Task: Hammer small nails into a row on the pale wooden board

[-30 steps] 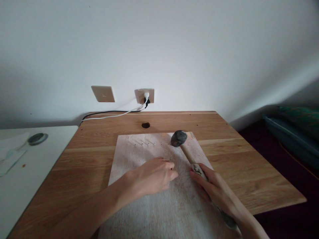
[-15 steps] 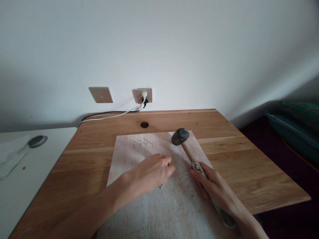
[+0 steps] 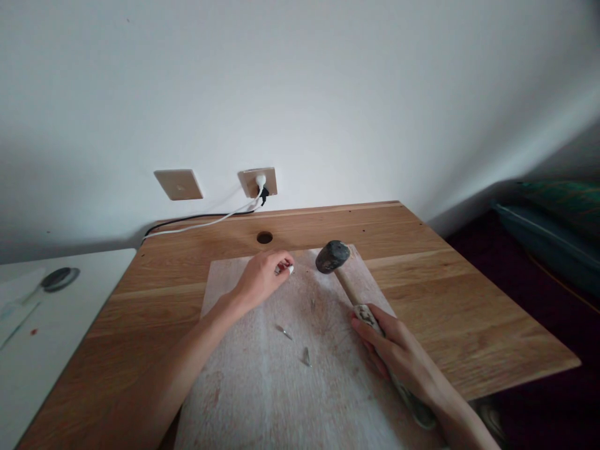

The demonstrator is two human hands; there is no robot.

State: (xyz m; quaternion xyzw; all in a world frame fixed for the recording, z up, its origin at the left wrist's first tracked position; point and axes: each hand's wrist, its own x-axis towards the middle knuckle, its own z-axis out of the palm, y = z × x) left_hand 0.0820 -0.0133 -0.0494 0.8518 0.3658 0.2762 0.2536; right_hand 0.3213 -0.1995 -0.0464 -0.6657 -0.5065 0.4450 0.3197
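My left hand [image 3: 265, 276] is over the upper part of a pale, worn board [image 3: 244, 381]. Its fingertips are pinched on a small silvery nail, mostly hidden by the fingers. Loose nails lie on the board below it: one nail [image 3: 284, 332] in the middle, a second nail [image 3: 307, 357] lower down and a third nail [image 3: 313, 304] higher up. My right hand [image 3: 391, 347] is closed around the handle of a mallet [image 3: 347, 284] with a black head, which is over the board's upper right part.
Under the board is a wooden tabletop [image 3: 445, 300] with a round cable hole [image 3: 265, 237]. A wall socket [image 3: 257, 182] holds plugs with white and black cables. To the left stands a white table [image 3: 56, 325]; at the far right lies a dark cushion [image 3: 548, 244].
My left hand has moved up and left from the board's middle to its upper part, uncovering the loose nails. The right hand still holds the mallet in about the same place.
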